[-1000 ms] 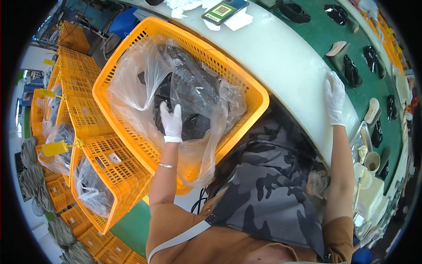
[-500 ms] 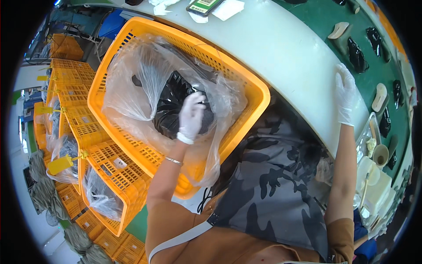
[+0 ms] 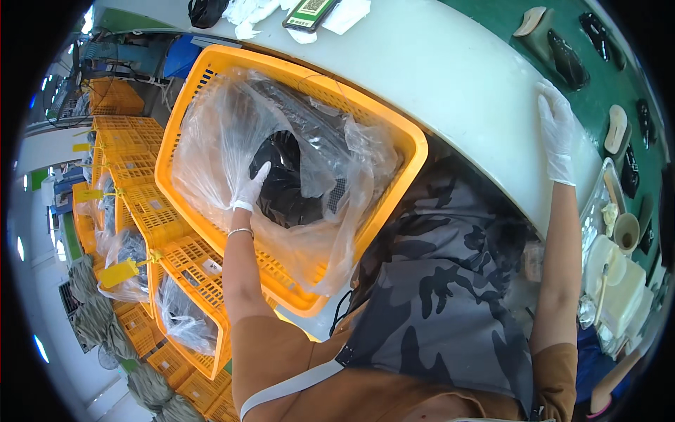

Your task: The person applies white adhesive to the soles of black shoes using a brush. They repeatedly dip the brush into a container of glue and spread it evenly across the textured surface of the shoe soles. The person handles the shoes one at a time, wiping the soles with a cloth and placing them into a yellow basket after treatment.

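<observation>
My left hand [image 3: 252, 188], in a white glove, is at the left side of the opening of a clear plastic bag [image 3: 211, 151]. Its thumb points up and away; the other fingers, partly hidden, look closed on the gathered film. Inside the opening lie shiny black items [image 3: 281, 204], whose kind I cannot make out. The bag lines an orange basket [image 3: 309, 70] with slotted walls. My right hand [image 3: 555, 130], also gloved in white, lies flat with fingers stretched on the white tabletop [image 3: 450, 77] and holds nothing.
Along the right runs a green surface [image 3: 598, 105] bearing black glossy pieces [image 3: 566, 60] and beige sole-shaped pieces [image 3: 616, 126]. A beige cup [image 3: 626, 232] stands near a clear tray. A phone [image 3: 309, 14] lies at the back. Stacked orange baskets [image 3: 158, 211] with yellow tags fill the left.
My left hand has moved left, off the black items and onto the bag's film. More film now covers the right part of the black items. My right hand stays on the tabletop.
</observation>
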`<control>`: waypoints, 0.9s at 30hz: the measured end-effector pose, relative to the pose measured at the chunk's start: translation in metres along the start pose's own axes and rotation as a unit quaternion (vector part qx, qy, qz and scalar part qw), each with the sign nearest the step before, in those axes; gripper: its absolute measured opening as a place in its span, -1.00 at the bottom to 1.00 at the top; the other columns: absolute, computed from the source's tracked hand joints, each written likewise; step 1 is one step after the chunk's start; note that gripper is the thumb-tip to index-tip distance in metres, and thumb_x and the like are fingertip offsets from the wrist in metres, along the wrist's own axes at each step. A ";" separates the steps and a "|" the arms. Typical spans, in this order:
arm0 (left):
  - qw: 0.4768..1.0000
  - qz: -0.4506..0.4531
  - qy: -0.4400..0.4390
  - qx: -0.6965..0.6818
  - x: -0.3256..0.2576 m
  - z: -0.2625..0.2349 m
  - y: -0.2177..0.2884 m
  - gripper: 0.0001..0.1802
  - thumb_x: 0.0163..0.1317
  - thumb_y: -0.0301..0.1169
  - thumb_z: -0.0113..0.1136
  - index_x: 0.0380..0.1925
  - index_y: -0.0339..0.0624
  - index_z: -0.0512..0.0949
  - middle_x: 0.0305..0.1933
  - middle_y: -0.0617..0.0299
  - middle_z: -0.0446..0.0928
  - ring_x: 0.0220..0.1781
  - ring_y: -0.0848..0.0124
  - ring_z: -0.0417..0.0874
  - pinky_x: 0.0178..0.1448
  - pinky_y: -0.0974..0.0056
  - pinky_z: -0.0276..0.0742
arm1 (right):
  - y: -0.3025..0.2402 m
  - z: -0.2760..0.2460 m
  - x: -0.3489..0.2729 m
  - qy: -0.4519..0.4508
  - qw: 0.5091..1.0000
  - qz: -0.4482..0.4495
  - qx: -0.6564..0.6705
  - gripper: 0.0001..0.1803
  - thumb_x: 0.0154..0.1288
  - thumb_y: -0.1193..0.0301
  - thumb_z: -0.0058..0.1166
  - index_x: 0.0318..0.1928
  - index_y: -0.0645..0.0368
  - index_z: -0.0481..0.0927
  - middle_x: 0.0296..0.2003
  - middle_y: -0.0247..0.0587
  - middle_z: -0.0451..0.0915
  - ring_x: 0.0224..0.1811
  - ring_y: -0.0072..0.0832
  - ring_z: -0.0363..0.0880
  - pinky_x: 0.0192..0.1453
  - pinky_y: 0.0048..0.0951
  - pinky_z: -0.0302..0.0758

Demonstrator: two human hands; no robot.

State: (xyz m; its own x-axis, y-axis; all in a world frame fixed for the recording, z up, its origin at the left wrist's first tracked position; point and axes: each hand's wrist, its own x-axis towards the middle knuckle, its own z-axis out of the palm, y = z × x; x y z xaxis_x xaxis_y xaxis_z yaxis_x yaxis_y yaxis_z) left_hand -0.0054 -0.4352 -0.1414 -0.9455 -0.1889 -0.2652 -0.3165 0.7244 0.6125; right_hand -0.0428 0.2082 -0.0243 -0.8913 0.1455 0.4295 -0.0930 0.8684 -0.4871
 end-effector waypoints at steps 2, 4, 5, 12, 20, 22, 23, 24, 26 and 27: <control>0.999 0.027 -0.026 -0.018 -0.015 0.001 0.012 -0.09 -0.04 -0.06 0.35 0.22 -0.33 0.19 0.21 -0.06 0.31 0.25 0.17 0.33 0.32 0.23 0.18 | 0.005 0.004 -0.003 0.005 1.000 0.007 0.022 -0.74 0.27 0.46 0.01 -0.05 0.25 0.53 0.01 -0.16 0.51 0.10 -0.38 0.43 0.22 -0.45 0.29; 0.993 0.051 -0.052 -0.091 -0.046 0.001 0.054 0.06 -0.22 -0.03 0.45 0.22 -0.35 0.15 0.17 -0.14 0.31 0.22 0.11 0.34 0.30 0.21 0.21 | 0.006 0.005 -0.005 0.017 0.998 0.025 0.052 -0.75 0.26 0.47 0.01 -0.05 0.25 0.53 0.01 -0.15 0.51 0.09 -0.38 0.43 0.21 -0.45 0.29; 0.995 0.084 -0.001 0.045 -0.059 0.004 0.054 0.13 -0.27 -0.01 0.47 0.24 -0.34 0.09 0.20 -0.16 0.27 0.24 0.06 0.30 0.31 0.18 0.18 | 0.006 0.005 -0.005 0.017 0.999 0.021 0.047 -0.75 0.26 0.48 0.01 -0.06 0.25 0.54 0.01 -0.14 0.51 0.09 -0.39 0.43 0.21 -0.45 0.30; 0.969 0.097 0.061 0.221 -0.098 0.034 0.062 0.43 -0.50 -0.07 0.55 0.32 -0.28 -0.21 0.36 -0.13 0.00 0.36 -0.09 0.01 0.40 -0.08 -0.11 | 0.015 0.005 -0.004 0.046 0.998 -0.004 0.042 -0.78 0.20 0.48 0.03 -0.13 0.19 0.57 -0.06 -0.16 0.55 0.03 -0.34 0.47 0.16 -0.40 0.35; 0.979 -0.062 0.073 0.180 -0.088 0.020 0.057 0.43 -0.58 -0.09 0.58 0.34 -0.08 -0.16 0.31 -0.04 0.07 0.28 -0.05 0.21 0.29 0.04 0.24 | 0.004 0.010 -0.002 0.060 0.998 -0.022 0.023 -0.82 0.16 0.53 0.01 -0.20 0.20 0.57 -0.11 -0.10 0.56 0.00 -0.25 0.48 0.14 -0.33 0.36; 0.977 -0.061 0.071 0.191 -0.087 0.019 0.057 0.46 -0.65 -0.09 0.60 0.32 -0.19 -0.11 0.29 -0.11 0.05 0.28 -0.04 0.21 0.30 0.08 0.23 | 0.004 0.007 -0.002 0.067 0.997 -0.031 0.014 -0.84 0.15 0.54 0.00 -0.23 0.20 0.56 -0.13 -0.11 0.56 -0.01 -0.22 0.47 0.13 -0.31 0.36; 0.980 -0.073 0.060 0.177 -0.086 0.017 0.058 0.46 -0.65 -0.09 0.60 0.33 -0.12 -0.11 0.29 -0.10 0.02 0.28 -0.05 0.21 0.31 0.07 0.22 | 0.004 0.005 -0.002 0.073 0.997 -0.034 0.009 -0.85 0.13 0.54 0.01 -0.24 0.19 0.55 -0.13 -0.11 0.56 -0.02 -0.21 0.47 0.12 -0.31 0.36; 0.979 -0.086 0.053 0.176 -0.084 0.013 0.059 0.45 -0.63 -0.10 0.60 0.33 -0.11 -0.11 0.29 -0.09 0.02 0.28 -0.05 0.20 0.31 0.07 0.22 | 0.003 0.005 -0.002 0.078 0.996 -0.037 0.003 -0.85 0.11 0.54 0.03 -0.26 0.18 0.55 -0.14 -0.12 0.56 -0.02 -0.21 0.47 0.11 -0.30 0.37; 0.979 -0.112 0.031 0.170 -0.083 0.013 0.064 0.42 -0.61 -0.12 0.59 0.33 -0.08 -0.10 0.28 -0.09 0.03 0.29 -0.04 0.20 0.32 0.08 0.22 | 0.000 0.002 -0.003 0.084 0.995 -0.034 0.033 -0.87 0.12 0.54 0.02 -0.27 0.19 0.54 -0.13 -0.12 0.56 -0.01 -0.21 0.47 0.11 -0.30 0.37; 0.974 -0.133 0.025 0.179 -0.086 0.012 0.063 0.39 -0.57 -0.14 0.59 0.33 -0.06 -0.08 0.29 -0.08 0.02 0.28 -0.01 0.21 0.32 0.10 0.22 | 0.002 0.005 -0.002 0.081 0.996 -0.035 0.030 -0.87 0.12 0.54 0.02 -0.28 0.19 0.54 -0.13 -0.12 0.56 -0.01 -0.21 0.47 0.11 -0.30 0.37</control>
State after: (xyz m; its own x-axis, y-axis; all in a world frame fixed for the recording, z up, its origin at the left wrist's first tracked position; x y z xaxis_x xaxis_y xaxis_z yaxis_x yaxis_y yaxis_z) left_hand 0.0564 -0.3653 -0.0887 -0.8387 -0.4278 -0.3369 -0.5131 0.8281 0.2259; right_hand -0.0436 0.2067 -0.0300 -0.7992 0.1635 0.5784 -0.1839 0.8496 -0.4943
